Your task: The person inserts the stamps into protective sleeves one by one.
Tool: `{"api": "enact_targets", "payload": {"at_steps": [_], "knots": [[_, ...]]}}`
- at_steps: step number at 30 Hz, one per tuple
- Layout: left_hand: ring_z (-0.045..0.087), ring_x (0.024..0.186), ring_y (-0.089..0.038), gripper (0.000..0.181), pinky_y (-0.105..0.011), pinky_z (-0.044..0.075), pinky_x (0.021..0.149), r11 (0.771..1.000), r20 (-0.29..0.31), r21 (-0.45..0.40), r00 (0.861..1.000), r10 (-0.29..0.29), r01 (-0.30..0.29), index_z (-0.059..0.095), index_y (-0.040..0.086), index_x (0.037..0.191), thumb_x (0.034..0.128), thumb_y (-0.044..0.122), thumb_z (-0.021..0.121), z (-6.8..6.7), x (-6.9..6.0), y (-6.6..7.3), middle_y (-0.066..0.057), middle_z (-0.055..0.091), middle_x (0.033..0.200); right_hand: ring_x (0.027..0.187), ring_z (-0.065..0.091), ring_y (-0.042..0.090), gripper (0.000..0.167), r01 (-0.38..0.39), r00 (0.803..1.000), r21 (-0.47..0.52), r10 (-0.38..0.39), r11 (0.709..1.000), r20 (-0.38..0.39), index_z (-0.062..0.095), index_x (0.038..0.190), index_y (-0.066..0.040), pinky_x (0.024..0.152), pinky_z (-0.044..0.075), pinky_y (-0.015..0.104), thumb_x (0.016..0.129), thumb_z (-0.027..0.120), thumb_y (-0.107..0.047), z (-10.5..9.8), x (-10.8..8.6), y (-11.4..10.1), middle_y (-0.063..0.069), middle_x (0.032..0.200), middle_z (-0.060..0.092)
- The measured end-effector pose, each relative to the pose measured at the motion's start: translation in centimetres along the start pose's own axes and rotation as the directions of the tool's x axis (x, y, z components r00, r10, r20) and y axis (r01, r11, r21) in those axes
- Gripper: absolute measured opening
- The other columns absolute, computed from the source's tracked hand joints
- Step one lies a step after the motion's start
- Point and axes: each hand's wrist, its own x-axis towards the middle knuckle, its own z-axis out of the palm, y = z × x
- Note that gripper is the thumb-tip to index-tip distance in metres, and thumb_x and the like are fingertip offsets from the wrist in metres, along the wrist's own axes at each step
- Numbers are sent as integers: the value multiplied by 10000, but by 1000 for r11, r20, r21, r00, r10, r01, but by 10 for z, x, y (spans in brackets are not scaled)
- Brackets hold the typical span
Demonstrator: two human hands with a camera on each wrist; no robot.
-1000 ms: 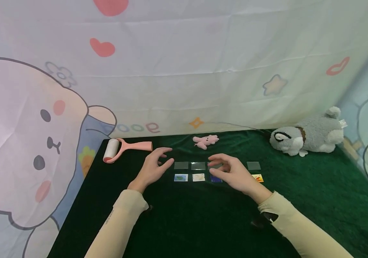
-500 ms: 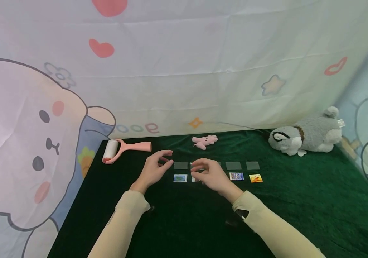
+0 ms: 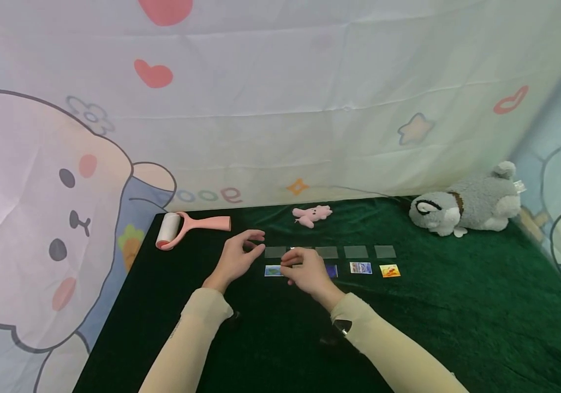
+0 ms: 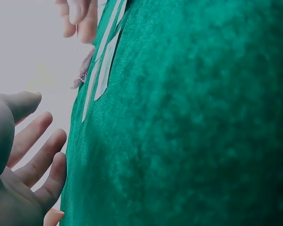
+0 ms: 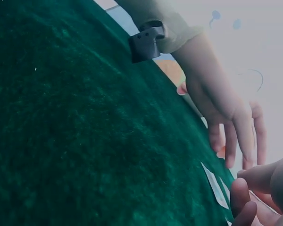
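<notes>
My right hand [image 3: 307, 273] hovers over the left part of a row of small, stamp-sized picture cards, thumb and fingers loosely bent. No held object shows. It hides much of the second card and part of the blue-green card [image 3: 273, 271]. Right of it lie a purple card [image 3: 332, 271], a blue-white card [image 3: 360, 268] and a yellow-orange card [image 3: 389, 271]. Behind the cards runs a row of clear rectangular pieces, among them the leftmost piece [image 3: 275, 252] and the rightmost piece [image 3: 385, 251]. My left hand [image 3: 234, 259], fingers apart and relaxed, is left of both rows, holding nothing.
A pink lint roller [image 3: 207, 222] lies at the back left of the dark green cloth [image 3: 280, 338]. Behind the rows lies a small pink plush [image 3: 312, 216]. A grey plush penguin [image 3: 467, 210] rests at the back right, before a printed curtain [image 3: 270, 136].
My right hand has swept left along the card row, uncovering the cards and clear pieces on the right. My left hand has hardly moved. No card has visibly shifted.
</notes>
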Motion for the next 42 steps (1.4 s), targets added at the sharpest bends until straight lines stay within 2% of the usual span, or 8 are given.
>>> {"api": "enact_targets", "payload": {"at_steps": [8, 16, 27, 37, 42], "knots": [[686, 1079, -275, 332, -504, 551, 975, 1000, 11, 3, 1000, -25, 25, 672, 72, 1344, 1040, 204, 689, 4, 1, 0, -66, 730, 1234, 634, 680, 160, 227, 22, 999, -94, -25, 995, -40, 722, 1166, -54, 618, 597, 317, 947, 780, -73, 8, 4, 1, 106, 1116, 742], [686, 1085, -285, 317, -504, 551, 979, 999, 3, 1, 999, -37, 37, 683, 68, 1330, 1037, 190, 692, 6, 3, 0, -66, 737, 1213, 604, 678, 156, 256, 7, 997, -96, -14, 995, -73, 723, 1177, -49, 593, 592, 300, 930, 781, -19, 14, 4, 0, 150, 1163, 729], [670, 1124, -276, 285, -494, 532, 1016, 998, 7, -12, 998, -61, 61, 696, 81, 1307, 1038, 176, 689, 9, 7, -3, -56, 738, 1211, 563, 667, 130, 247, -7, 992, -160, -14, 987, -129, 735, 1171, -86, 567, 568, 297, 933, 798, -71, 20, 5, 2, 150, 1239, 710], [665, 1135, -250, 268, -488, 527, 1024, 997, 14, -16, 997, -77, 77, 709, 102, 1290, 1031, 175, 701, 11, 11, -6, -39, 740, 1218, 564, 667, 121, 240, -38, 985, -193, 4, 980, -174, 743, 1142, -121, 562, 566, 293, 918, 821, -83, 23, 7, 4, 91, 1165, 731], [679, 1096, -248, 284, -473, 543, 999, 995, 42, -4, 994, -98, 98, 713, 110, 1294, 1017, 169, 722, 13, 11, -6, -49, 742, 1244, 570, 665, 130, 234, -25, 985, -184, -7, 983, -172, 736, 1128, -100, 562, 571, 297, 913, 818, -58, 23, 6, 3, 82, 1090, 734]]}}
